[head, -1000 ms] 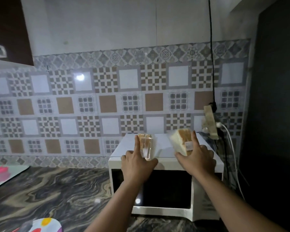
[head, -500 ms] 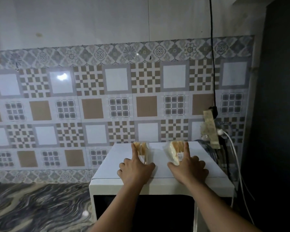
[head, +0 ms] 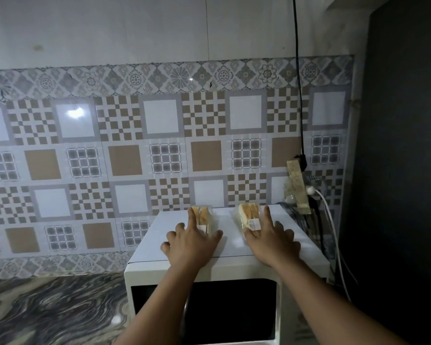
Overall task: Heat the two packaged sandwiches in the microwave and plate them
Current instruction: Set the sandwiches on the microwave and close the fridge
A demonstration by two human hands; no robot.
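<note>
Sandwiches, 2 of them, sit just above the middle of my frame on the white top of the microwave (head: 159,247), each a wedge of pale bread sealed in a clear plastic pack with a small white label at its near end. Nearest me, low in the frame, my 2 forearms reach up over the microwave's dark glass door. My left hand (head: 192,245) holds the left sandwich (head: 203,217): index finger laid along its left side, thumb on its right side, the other fingers spread flat on the white top. My right hand (head: 271,241) holds the right sandwich (head: 249,216), index finger along its right side, remaining fingers spread on the top; I cannot tell where its thumb sits. Both packs stand apart from each other, near the back edge. At lower left I see the marbled counter (head: 47,312). Beyond, patterned tiles (head: 125,160) cover the wall, and a black cable (head: 297,83) hangs down at upper right to a socket strip (head: 297,188).
</note>
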